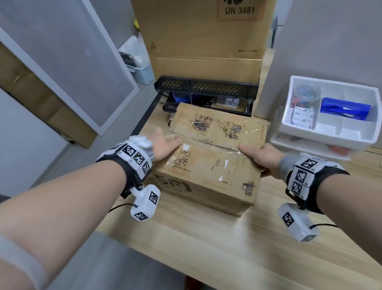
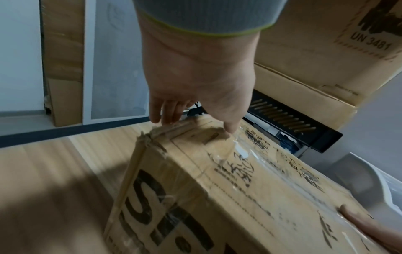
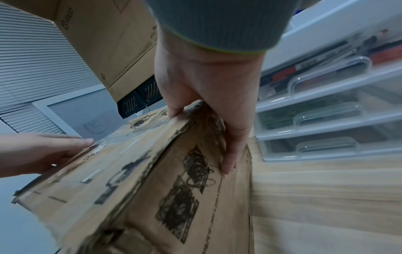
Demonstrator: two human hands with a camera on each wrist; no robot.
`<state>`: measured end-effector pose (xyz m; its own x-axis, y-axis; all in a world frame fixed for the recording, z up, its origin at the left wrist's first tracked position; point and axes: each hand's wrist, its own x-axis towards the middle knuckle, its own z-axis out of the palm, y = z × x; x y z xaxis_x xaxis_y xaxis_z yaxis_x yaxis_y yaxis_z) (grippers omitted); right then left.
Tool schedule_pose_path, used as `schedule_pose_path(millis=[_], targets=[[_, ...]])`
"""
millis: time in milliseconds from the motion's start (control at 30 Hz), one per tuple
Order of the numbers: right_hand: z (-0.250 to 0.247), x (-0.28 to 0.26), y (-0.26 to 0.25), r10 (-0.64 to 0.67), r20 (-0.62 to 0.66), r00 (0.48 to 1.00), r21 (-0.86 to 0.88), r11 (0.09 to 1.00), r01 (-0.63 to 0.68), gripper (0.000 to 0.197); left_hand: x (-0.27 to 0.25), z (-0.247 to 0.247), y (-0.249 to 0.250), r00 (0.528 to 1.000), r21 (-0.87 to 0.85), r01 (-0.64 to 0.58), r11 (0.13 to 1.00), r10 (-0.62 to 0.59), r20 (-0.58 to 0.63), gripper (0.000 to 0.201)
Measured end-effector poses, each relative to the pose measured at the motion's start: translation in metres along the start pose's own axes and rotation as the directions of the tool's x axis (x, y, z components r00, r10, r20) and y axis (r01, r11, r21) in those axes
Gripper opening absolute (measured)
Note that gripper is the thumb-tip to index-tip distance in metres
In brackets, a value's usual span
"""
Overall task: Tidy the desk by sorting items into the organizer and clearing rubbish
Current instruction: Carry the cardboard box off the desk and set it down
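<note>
Wooden desk (image 1: 201, 237): worn cardboard box (image 1: 209, 167) gripped at both ends, left hand (image 1: 164, 146), right hand (image 1: 261, 156), thumbs on top.

The head view was evenly and softly lit, with no hard shadows on the wooden desk (image 1: 223, 250). Clear tape on the worn cardboard box (image 1: 209, 160) gave small white glare spots. Straight lines bent toward the edges, far from the box. In the left wrist view, a broad soft shadow lay on the desk beside the box, and the near printed side of the box was blurred. In the right wrist view, the box, the desk and the clear drawers (image 3: 326, 106) beside the box were smeared with motion blur.
</note>
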<state>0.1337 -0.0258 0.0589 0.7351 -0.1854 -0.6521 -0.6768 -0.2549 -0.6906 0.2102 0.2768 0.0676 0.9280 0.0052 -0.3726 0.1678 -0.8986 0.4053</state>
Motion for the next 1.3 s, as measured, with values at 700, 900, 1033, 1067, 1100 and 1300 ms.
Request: schedule_pose_path(millis=[700, 900, 1033, 1067, 1100, 1300], targets=[[0.03, -0.004, -0.005, -0.02, 0.09, 0.996, -0.005, 1.0, 0.02, 0.05, -0.035, -0.008, -0.037, 0.789, -0.313, 0.406, 0.858, -0.156, 0.595, 0.082], [0.041, -0.011, -0.01, -0.029, 0.212, 0.977, 0.032, 0.999, 0.023, 0.028, -0.04, 0.008, -0.061, 0.846, -0.456, 0.434, 0.777, -0.177, 0.503, 0.099], [0.062, -0.013, -0.018, -0.029, 0.276, 0.961, 0.023, 0.999, 0.024, 0.035, -0.072, -0.009, -0.071, 0.847, -0.527, 0.461, 0.714, -0.175, 0.503, 0.083], [0.074, -0.013, -0.019, -0.029, 0.305, 0.952, 0.008, 1.0, 0.028, 0.044, -0.082, -0.013, -0.08, 0.856, -0.551, 0.46, 0.696, -0.183, 0.484, 0.072], [0.084, -0.014, -0.021, -0.035, 0.325, 0.945, -0.008, 0.999, 0.039, 0.05, -0.09, -0.016, -0.09, 0.861, -0.57, 0.464, 0.678, -0.193, 0.471, 0.06], [0.159, -0.034, -0.046, -0.072, 0.469, 0.88, -0.082, 0.989, 0.124, 0.048, -0.144, -0.041, -0.166, 0.856, -0.639, 0.517, 0.57, -0.317, 0.409, 0.074]])
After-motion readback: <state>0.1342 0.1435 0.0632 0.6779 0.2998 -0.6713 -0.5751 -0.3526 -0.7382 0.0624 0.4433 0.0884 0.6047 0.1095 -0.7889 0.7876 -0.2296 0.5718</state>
